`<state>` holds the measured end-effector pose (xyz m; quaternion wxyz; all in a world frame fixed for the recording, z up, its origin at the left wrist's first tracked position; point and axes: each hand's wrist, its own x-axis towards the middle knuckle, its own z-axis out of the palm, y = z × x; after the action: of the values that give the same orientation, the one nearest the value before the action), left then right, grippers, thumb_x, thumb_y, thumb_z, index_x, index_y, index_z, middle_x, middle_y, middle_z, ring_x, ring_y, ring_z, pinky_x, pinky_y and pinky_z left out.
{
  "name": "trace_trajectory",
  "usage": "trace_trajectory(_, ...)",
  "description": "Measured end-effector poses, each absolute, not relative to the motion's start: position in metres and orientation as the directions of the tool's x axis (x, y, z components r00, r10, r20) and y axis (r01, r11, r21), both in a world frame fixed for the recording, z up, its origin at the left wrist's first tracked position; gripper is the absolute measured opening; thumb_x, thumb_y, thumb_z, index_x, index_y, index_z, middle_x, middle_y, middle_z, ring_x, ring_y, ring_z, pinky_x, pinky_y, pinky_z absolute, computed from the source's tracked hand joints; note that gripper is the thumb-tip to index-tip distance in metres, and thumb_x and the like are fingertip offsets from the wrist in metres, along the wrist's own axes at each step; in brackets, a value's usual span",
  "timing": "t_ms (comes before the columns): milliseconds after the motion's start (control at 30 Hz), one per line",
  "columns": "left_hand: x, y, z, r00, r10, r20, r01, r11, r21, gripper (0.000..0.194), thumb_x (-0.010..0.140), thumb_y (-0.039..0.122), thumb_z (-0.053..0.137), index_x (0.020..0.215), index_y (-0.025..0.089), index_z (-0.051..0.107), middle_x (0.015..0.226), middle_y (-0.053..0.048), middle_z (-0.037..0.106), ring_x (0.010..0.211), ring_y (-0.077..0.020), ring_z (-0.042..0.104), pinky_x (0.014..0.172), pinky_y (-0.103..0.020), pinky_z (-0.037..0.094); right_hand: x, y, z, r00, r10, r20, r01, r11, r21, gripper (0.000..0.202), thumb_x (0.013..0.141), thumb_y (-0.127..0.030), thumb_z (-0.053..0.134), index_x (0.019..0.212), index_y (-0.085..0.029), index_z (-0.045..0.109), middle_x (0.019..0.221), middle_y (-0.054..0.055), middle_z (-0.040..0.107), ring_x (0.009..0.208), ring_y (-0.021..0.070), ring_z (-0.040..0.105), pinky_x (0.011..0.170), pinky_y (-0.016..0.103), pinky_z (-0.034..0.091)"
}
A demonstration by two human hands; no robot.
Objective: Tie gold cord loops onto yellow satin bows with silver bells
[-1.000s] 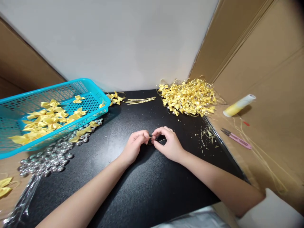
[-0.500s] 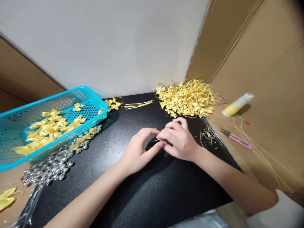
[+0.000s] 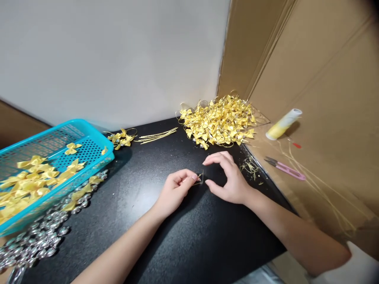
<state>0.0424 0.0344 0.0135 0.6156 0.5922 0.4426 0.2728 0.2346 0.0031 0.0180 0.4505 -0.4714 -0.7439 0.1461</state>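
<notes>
My left hand point(image 3: 177, 190) pinches a thin yellow cord point(image 3: 201, 180) between thumb and forefinger, over the middle of the black tabletop point(image 3: 166, 244). The cord's loose ends stick out to the right of the fingertips. Just right of it, my right hand point(image 3: 229, 179) is open, thumb and fingers spread apart, with nothing between them. A big heap of yellow ribbon bows point(image 3: 219, 122) with cord loops and silvery beads lies beyond my hands. Several cut yellow cords point(image 3: 156, 136) lie left of the heap.
At left stands a turquoise basket point(image 3: 85, 128) with loose yellow bows, and silver beads point(image 3: 41, 236) lie along its front. A few finished bows point(image 3: 121, 139) sit beside it. Pink-handled snips point(image 3: 286, 169), a spool of yellow cord point(image 3: 283, 124) and cord scraps point(image 3: 251, 166) are at right.
My right hand has parted from my left and opened its fingers. The left keeps the cord pinched. The view has turned, so the basket and beads appear further left.
</notes>
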Motion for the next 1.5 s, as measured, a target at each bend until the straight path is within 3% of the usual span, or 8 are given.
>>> trace_trajectory(133, 0.041, 0.032, 0.007, 0.419, 0.877, -0.233, 0.165, 0.179, 0.970, 0.037, 0.082, 0.052, 0.062, 0.075, 0.015, 0.064, 0.050, 0.007, 0.036, 0.047, -0.0074, 0.028, 0.045, -0.021, 0.019, 0.233, 0.000, 0.017, -0.071, 0.843, 0.532, 0.534, 0.483, -0.694, 0.022, 0.075, -0.017, 0.062, 0.095, -0.024, 0.058, 0.096, 0.004, 0.065, 0.097, 0.0244, 0.058, 0.087, 0.043, 0.045)
trace_trajectory(367, 0.041, 0.025, 0.006, 0.405, 0.897, -0.176, 0.162, 0.119, 0.980, 0.034, 0.083, 0.048, 0.063, 0.075, 0.015, 0.064, 0.050, 0.007, 0.034, 0.046, -0.0071, 0.025, 0.044, -0.022, 0.019, 0.216, -0.008, 0.015, 0.010, 0.850, 0.527, 0.625, 0.407, -0.666, 0.009, 0.074, -0.016, 0.064, 0.079, -0.023, 0.061, 0.084, 0.003, 0.066, 0.087, 0.0228, 0.059, 0.081, 0.042, 0.043)
trace_trajectory(667, 0.044, 0.013, 0.005, 0.343, 0.936, 0.081, 0.301, -0.191, 0.934, 0.018, 0.087, 0.031, 0.061, 0.079, 0.018, 0.070, 0.049, 0.008, 0.032, 0.045, -0.0077, 0.025, 0.046, -0.023, 0.023, 0.205, -0.013, 0.014, 0.077, 0.873, 0.482, 0.636, 0.329, -0.698, 0.007, 0.075, -0.018, 0.066, 0.073, -0.024, 0.063, 0.079, 0.002, 0.067, 0.083, 0.0226, 0.059, 0.079, 0.043, 0.041)
trace_trajectory(867, 0.043, 0.009, 0.003, 0.368, 0.916, 0.160, 0.309, -0.283, 0.908, 0.015, 0.089, 0.027, 0.060, 0.081, 0.018, 0.069, 0.049, 0.007, 0.040, 0.043, -0.0070, 0.027, 0.045, -0.023, 0.025, 0.204, -0.013, 0.012, 0.061, 0.861, 0.504, 0.638, 0.355, -0.684, 0.010, 0.078, -0.016, 0.065, 0.072, -0.024, 0.063, 0.077, 0.001, 0.067, 0.080, 0.0212, 0.059, 0.077, 0.043, 0.041)
trace_trajectory(1067, 0.042, 0.011, 0.007, 0.382, 0.907, 0.180, 0.330, -0.316, 0.890, 0.017, 0.091, 0.025, 0.056, 0.084, 0.017, 0.069, 0.066, 0.000, 0.065, 0.046, -0.0085, 0.042, 0.047, -0.023, 0.034, 0.205, -0.012, 0.012, 0.051, 0.858, 0.511, 0.653, 0.359, -0.667, 0.011, 0.078, -0.014, 0.064, 0.072, -0.024, 0.063, 0.077, 0.001, 0.068, 0.080, 0.0205, 0.059, 0.076, 0.042, 0.040)
trace_trajectory(1300, 0.044, 0.014, 0.014, 0.300, 0.897, 0.325, 0.407, -0.429, 0.807, 0.009, 0.084, 0.018, 0.063, 0.077, 0.018, 0.068, 0.069, -0.001, 0.066, 0.056, -0.0108, 0.053, 0.053, -0.023, 0.042, 0.204, -0.012, 0.011, 0.030, 0.847, 0.531, 0.682, 0.371, -0.630, 0.013, 0.079, -0.014, 0.064, 0.070, -0.023, 0.061, 0.076, 0.000, 0.068, 0.079, 0.0196, 0.059, 0.076, 0.040, 0.037)
trace_trajectory(1500, 0.044, 0.015, 0.013, 0.345, 0.830, 0.438, 0.428, -0.554, 0.714, 0.005, 0.082, 0.015, 0.067, 0.079, 0.018, 0.070, 0.069, 0.000, 0.067, 0.062, -0.0121, 0.058, 0.061, -0.025, 0.047, 0.202, -0.012, 0.010, 0.020, 0.855, 0.519, 0.707, 0.355, -0.612, 0.014, 0.080, -0.015, 0.063, 0.068, -0.022, 0.061, 0.075, -0.001, 0.068, 0.079, 0.0179, 0.058, 0.076, 0.039, 0.035)
